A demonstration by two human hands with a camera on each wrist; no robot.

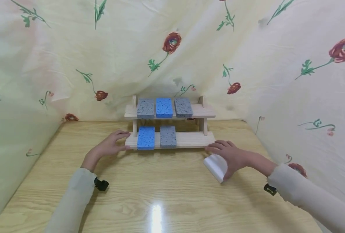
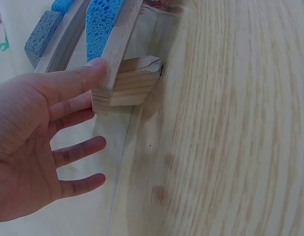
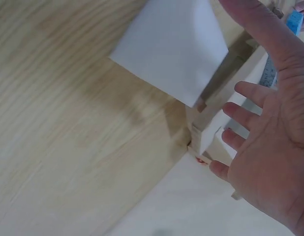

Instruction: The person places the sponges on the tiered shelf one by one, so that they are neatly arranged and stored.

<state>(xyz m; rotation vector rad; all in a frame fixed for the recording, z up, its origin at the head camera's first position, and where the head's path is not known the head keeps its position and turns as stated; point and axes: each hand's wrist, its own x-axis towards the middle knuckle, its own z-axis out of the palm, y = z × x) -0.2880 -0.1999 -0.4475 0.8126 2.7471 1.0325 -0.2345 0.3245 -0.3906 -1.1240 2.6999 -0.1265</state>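
Note:
A two-tier wooden shelf (image 1: 189,139) stands at the back of the table. Its upper board carries a blue sponge (image 1: 164,107) between two grey sponges (image 1: 145,108) (image 1: 183,107). On the lower board are another blue sponge (image 1: 146,138) and a grey one (image 1: 167,137). My left hand (image 2: 29,128) holds the lower board's left end between thumb and index finger, its other fingers spread. My right hand (image 1: 231,157) has its fingers extended at the board's right front corner. A smooth white flat-sided block (image 3: 171,49) lies by its thumb, partly hidden under the hand in the head view.
The wood-grain table (image 1: 125,184) reaches forward from the shelf. Cream cloth (image 1: 125,55) printed with red flowers hangs behind it and along both sides. A black wrist camera (image 1: 101,184) sits at the left cuff, another (image 1: 270,189) at the right.

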